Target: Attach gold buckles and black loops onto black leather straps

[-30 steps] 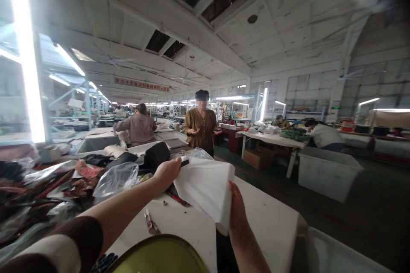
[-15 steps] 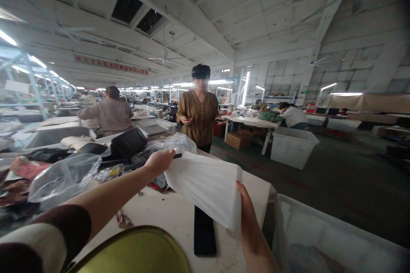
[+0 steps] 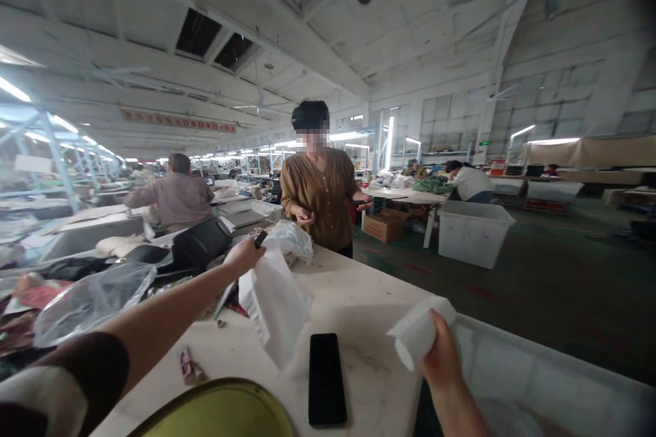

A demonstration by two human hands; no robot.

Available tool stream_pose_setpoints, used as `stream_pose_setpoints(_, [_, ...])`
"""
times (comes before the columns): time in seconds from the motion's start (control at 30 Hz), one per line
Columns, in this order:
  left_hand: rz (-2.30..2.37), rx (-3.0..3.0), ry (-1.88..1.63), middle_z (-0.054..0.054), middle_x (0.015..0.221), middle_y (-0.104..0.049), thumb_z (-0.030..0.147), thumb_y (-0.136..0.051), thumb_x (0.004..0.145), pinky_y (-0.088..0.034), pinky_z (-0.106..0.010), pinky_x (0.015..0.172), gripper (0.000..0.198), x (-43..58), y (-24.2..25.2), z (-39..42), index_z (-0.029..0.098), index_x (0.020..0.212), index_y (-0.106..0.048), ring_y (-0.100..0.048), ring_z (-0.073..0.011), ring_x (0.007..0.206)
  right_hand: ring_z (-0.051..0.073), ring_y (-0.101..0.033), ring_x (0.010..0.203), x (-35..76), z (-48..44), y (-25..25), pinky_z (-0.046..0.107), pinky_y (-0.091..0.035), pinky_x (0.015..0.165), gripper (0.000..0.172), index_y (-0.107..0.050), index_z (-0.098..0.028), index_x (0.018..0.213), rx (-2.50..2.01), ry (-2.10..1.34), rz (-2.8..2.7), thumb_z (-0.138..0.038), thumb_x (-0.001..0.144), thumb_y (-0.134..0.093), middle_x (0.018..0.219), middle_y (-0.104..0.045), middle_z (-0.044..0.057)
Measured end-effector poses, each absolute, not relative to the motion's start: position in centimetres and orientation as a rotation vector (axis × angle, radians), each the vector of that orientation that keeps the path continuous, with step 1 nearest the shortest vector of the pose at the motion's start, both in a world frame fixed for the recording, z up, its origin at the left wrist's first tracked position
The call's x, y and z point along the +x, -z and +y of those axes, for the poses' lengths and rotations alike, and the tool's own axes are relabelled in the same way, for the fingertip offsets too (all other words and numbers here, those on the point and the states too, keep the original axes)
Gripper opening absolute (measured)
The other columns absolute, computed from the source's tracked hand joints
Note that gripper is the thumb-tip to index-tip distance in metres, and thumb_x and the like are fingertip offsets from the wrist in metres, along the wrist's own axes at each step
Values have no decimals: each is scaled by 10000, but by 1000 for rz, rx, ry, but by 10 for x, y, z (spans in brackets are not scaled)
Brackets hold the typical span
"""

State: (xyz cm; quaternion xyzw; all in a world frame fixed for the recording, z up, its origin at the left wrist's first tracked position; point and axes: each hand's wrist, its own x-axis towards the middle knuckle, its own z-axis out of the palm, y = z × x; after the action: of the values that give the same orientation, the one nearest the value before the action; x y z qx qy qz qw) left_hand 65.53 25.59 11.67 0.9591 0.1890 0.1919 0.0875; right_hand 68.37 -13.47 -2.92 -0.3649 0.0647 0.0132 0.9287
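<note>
My left hand (image 3: 246,257) reaches forward over the pile and is closed on the edge of a thin white sheet (image 3: 274,307), which hangs down to the table. A small black object (image 3: 261,240) sticks out of the same hand; its kind I cannot make out. At the right, my right hand (image 3: 445,355) is wrapped round a roll of thin white material (image 3: 423,331), above the table's right edge. The sheet and the roll are apart. Between the hands lies a black smartphone (image 3: 326,379), flat on the pale table (image 3: 359,307).
Close in front is a round olive-green surface (image 3: 220,413). A clear plastic bag (image 3: 97,300) and mixed materials are heaped on the left. A white bin (image 3: 543,369) stands at the right. Across the table stands a person (image 3: 320,198) in a brown shirt.
The white sheet stretched between both hands has come apart into a hanging piece and a roll. My right hand has moved right with the roll; my left hand has shifted slightly left.
</note>
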Motion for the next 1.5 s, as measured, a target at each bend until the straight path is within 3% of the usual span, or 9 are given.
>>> stream_pose_setpoints(0.13, [517, 2684, -606, -7, 736, -591, 358, -472, 867, -485, -237, 536, 266, 700, -145, 230, 111, 917, -555, -555, -90, 567, 208, -604, 623, 666, -96, 76, 293, -477, 549, 368, -553, -177, 857, -1038, -174, 214, -467, 634, -592, 639, -636, 2])
stream_pose_setpoints(0.23, [492, 2637, -731, -21, 795, -595, 353, -467, 868, -488, -247, 563, 261, 721, -165, 214, 115, 946, -540, -565, -101, 617, 220, -569, 603, 663, -85, 100, 307, -436, 539, 419, -557, -171, 810, -1304, -77, 211, -535, 605, -589, 579, -594, 0])
stream_pose_setpoints(0.4, [535, 2678, -1037, -113, 971, -565, 328, -352, 879, -447, -298, 683, 309, 734, -193, 202, 108, 1066, -462, -557, -197, 865, 230, -553, 598, 668, -90, 111, 316, -409, 543, 413, -535, -177, 745, -1603, 39, 203, -567, 610, -546, 569, -588, 23])
stream_pose_setpoints(0.5, [436, 2775, -1088, -99, 1018, -558, 324, -383, 847, -413, -301, 755, 306, 742, -189, 198, 144, 1085, -451, -524, -221, 959, 222, -542, 587, 670, -91, 113, 308, -399, 523, 408, -527, -179, 749, -1617, 39, 222, -570, 632, -521, 568, -574, 20])
stream_pose_setpoints(0.63, [310, 2910, -927, -89, 967, -587, 240, -501, 764, -408, -286, 754, 298, 753, -160, 197, 131, 1042, -496, -540, -224, 923, 201, -514, 559, 667, -91, 115, 298, -379, 503, 416, -521, -178, 770, -1590, 14, 203, -572, 637, -519, 552, -539, -3])
stream_pose_setpoints(0.8, [218, 2978, -790, -70, 955, -598, 194, -510, 748, -410, -264, 741, 276, 758, -133, 200, 148, 1020, -524, -552, -209, 894, 184, -501, 552, 662, -91, 111, 285, -376, 506, 393, -525, -175, 769, -1537, 33, 191, -551, 657, -524, 548, -526, -13])
stream_pose_setpoints(1.27, [293, 3008, -564, -35, 874, -568, 324, -524, 830, -460, -341, 724, 219, 729, -143, 213, 126, 922, -543, -552, -159, 794, 184, -503, 561, 666, -92, 116, 287, -384, 517, 404, -525, -172, 785, -1533, 46, 132, -557, 665, -538, 559, -525, -18])
stream_pose_setpoints(1.5, [316, 2847, -299, 18, 664, -612, 286, -494, 843, -466, -210, 493, 163, 619, -134, 215, 142, 891, -550, -564, -96, 528, 206, -515, 555, 664, -91, 115, 309, -394, 506, 454, -526, -169, 788, -1561, 55, 220, -585, 610, -558, 543, -539, -7])
